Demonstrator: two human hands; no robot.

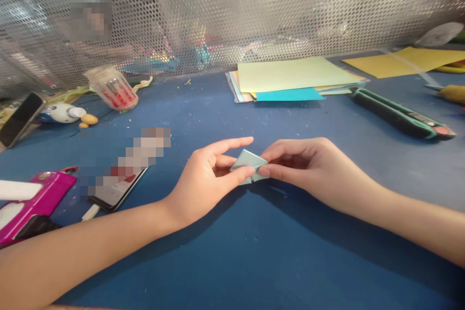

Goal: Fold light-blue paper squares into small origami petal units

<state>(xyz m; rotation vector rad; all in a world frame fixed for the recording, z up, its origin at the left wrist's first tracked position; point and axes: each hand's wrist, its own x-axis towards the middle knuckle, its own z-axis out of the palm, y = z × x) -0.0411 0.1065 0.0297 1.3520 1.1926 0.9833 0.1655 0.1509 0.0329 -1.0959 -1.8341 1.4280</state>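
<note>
A small piece of folded light blue paper [248,159] is held between my two hands, just above the blue tabletop [232,261]. One pointed flap stands up from it. My left hand [210,169] pinches its left side between the thumb and a finger, with the index finger stretched out above the flap. At the right corner, my right hand [301,162] grips the paper between thumb and fingertips. The fingers behind the paper are partly hidden.
Behind my hands lies a stack of coloured paper [290,75]. A box cutter [399,114] and a yellow sheet [403,61] are at the right. To the left are a phone [116,189], a magenta object [47,198] and a clear jar [114,89]. A perforated metal panel [218,9] borders the back.
</note>
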